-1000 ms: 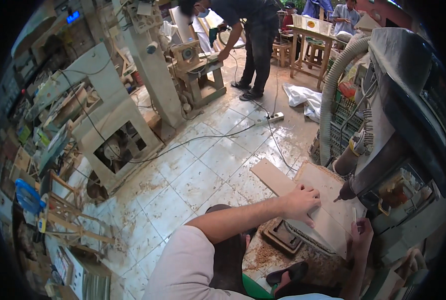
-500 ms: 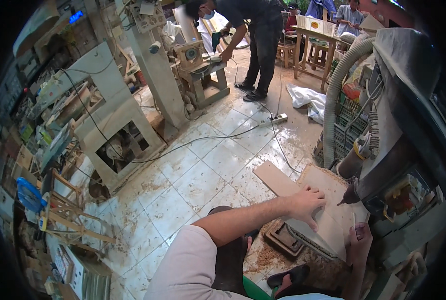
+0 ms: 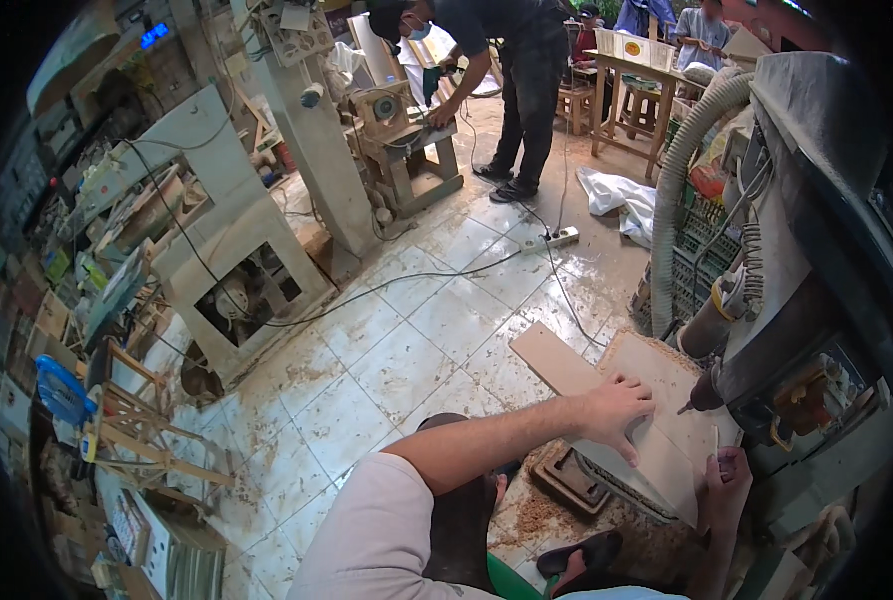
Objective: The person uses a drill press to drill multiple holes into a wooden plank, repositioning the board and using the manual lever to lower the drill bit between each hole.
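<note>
At four o'clock, your left hand lies palm down, fingers loosely spread and thumb apart, touching the pale, smooth, flat plank without closing around it. Farther out on that line, your right hand has its fingers curled beside the worktop's edge; a narrow, pale strip sits at its fingertips, though you cannot tell whether it is pinched. The plank lies slantwise on the dusty worktop, whose near edge is rough and ragged, and its end juts out toward the floor. Between three and four o'clock, a dark, tapered machine spindle points down at the worktop, near your left fingertips. Toward two o'clock, a ribbed, greyish hose curves, with glossy floor tiles scattered with shavings left of it. Near twelve, a co-worker in dark clothes bends forward.
</note>
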Motion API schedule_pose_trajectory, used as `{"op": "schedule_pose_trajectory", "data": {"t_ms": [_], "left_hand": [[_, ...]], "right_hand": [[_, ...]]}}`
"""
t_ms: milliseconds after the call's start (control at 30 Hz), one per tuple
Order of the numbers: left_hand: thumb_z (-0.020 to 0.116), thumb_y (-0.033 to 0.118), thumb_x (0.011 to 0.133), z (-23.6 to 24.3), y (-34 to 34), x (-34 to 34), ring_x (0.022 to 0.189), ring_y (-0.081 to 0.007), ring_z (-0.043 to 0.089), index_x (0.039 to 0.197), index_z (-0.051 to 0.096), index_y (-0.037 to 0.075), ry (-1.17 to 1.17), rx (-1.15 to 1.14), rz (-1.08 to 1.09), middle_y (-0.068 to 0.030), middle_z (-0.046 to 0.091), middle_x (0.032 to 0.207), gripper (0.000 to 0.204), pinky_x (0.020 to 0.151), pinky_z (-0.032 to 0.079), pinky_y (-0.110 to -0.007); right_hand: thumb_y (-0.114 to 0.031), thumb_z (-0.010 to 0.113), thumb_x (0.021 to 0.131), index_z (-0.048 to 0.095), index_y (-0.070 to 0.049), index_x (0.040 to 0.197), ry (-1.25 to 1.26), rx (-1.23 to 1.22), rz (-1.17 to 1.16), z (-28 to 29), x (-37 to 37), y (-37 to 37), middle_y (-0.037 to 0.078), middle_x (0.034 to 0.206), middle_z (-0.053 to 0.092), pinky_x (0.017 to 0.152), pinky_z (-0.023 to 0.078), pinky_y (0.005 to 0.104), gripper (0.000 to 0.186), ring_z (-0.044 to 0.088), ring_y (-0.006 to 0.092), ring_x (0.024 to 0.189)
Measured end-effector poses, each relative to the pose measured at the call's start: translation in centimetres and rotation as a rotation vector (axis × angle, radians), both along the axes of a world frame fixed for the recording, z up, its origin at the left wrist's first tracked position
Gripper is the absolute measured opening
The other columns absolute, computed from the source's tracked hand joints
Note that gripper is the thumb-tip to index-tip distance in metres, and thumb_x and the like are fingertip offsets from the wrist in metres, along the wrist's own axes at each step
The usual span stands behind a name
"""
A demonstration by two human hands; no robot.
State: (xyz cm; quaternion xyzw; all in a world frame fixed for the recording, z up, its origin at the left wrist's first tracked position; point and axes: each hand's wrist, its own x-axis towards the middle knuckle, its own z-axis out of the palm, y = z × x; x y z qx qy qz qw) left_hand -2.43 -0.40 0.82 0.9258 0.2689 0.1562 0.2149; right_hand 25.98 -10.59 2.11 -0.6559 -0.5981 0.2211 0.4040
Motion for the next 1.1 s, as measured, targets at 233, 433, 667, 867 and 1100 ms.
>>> {"op": "schedule_pose_trajectory", "data": {"t_ms": [233, 433, 667, 867, 1100], "left_hand": [[0.081, 0.06, 0.063, -0.13, 0.05, 0.0, 0.114, -0.0283, 0.047, 0.11, 0.058, 0.006, -0.007, 0.008, 0.002, -0.0118, 0.052, 0.113, 0.075, 0.098, 0.032, -0.045], [0.08, 0.061, 0.063, -0.4, 0.07, 0.07, 0.114, -0.0279, 0.047, 0.11, 0.059, 0.008, -0.011, 0.008, -0.002, -0.0113, 0.052, 0.112, 0.074, 0.098, 0.031, -0.045], [0.081, 0.06, 0.063, -0.59, 0.11, 0.06, 0.113, -0.0276, 0.047, 0.109, 0.059, 0.009, -0.004, 0.025, 0.007, -0.0106, 0.052, 0.111, 0.073, 0.099, 0.031, -0.045], [0.081, 0.059, 0.062, -0.62, 0.37, 0.39, 0.112, -0.0277, 0.047, 0.108, 0.059, 0.009, -0.046, 0.044, -0.011, -0.0105, 0.052, 0.11, 0.071, 0.098, 0.031, -0.045], [0.08, 0.06, 0.063, -0.62, 0.07, 0.05, 0.111, -0.0273, 0.047, 0.107, 0.059, 0.007, -0.025, 0.041, 0.006, -0.0105, 0.051, 0.11, 0.072, 0.097, 0.031, -0.044]], "right_hand": [[-0.007, 0.066, 0.088, 0.06, 0.001, 0.092, 0.006, -0.004, 0.011, 0.61, -0.18, -0.11, 0.004, 0.073, 0.061, 0.06, 0.045, 0.0276, 0.01, 0.056, 0.0098, 0.065], [-0.006, 0.065, 0.088, 0.059, 0.001, 0.091, 0.012, 0.018, 0.013, 0.7, -0.35, -0.18, 0.003, 0.072, 0.06, 0.06, 0.045, 0.0269, 0.01, 0.055, 0.0086, 0.064], [-0.007, 0.065, 0.089, 0.059, 0.001, 0.093, -0.005, 0.049, 0.024, 0.6, -0.24, -0.17, 0.004, 0.073, 0.061, 0.058, 0.045, 0.0263, 0.011, 0.056, 0.0089, 0.063], [-0.008, 0.065, 0.088, 0.06, 0.001, 0.093, -0.026, -0.003, -0.005, 1.1, 0.21, -0.37, 0.004, 0.073, 0.061, 0.056, 0.045, 0.0265, 0.011, 0.057, 0.0091, 0.063], [-0.007, 0.064, 0.089, 0.058, -0.001, 0.092, 0.038, 0.014, 0.01, 0.49, 0.02, -0.14, 0.001, 0.072, 0.058, 0.06, 0.041, 0.0238, 0.009, 0.05, 0.0067, 0.063]]}}
